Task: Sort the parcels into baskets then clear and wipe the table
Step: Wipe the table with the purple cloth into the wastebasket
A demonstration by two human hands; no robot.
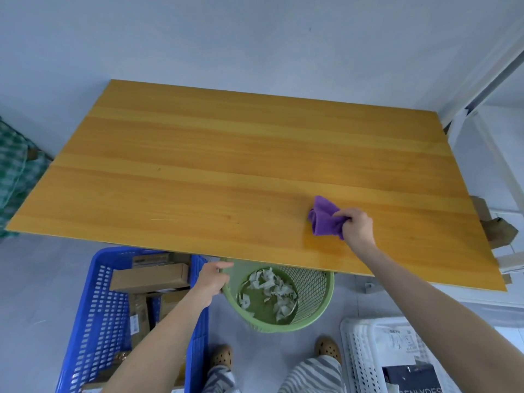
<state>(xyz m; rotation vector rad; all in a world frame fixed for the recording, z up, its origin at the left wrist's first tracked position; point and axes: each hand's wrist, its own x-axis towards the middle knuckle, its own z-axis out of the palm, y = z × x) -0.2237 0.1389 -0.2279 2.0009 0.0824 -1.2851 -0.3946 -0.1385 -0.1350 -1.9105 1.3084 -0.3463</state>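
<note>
My right hand [356, 226] grips a bunched purple cloth [324, 218] that lies on the near right part of the yellow wooden table [198, 165]. My left hand [212, 279] holds the rim of a green mesh waste bin [317, 307] just below the table's front edge; torn white paper scraps [269, 287] lie in its bottom. A blue basket [93, 313] on the floor at the left holds several brown cardboard parcels [149, 276]. A white basket [365, 358] at the lower right holds white and dark bagged parcels [411, 373].
A green checked fabric [14, 177] hangs off the table's left end. White frame and shelf parts [482, 131] stand at the right, with brown cardboard pieces [499, 231] beside the table's right edge. My feet in brown clogs [222, 357] stand between the baskets.
</note>
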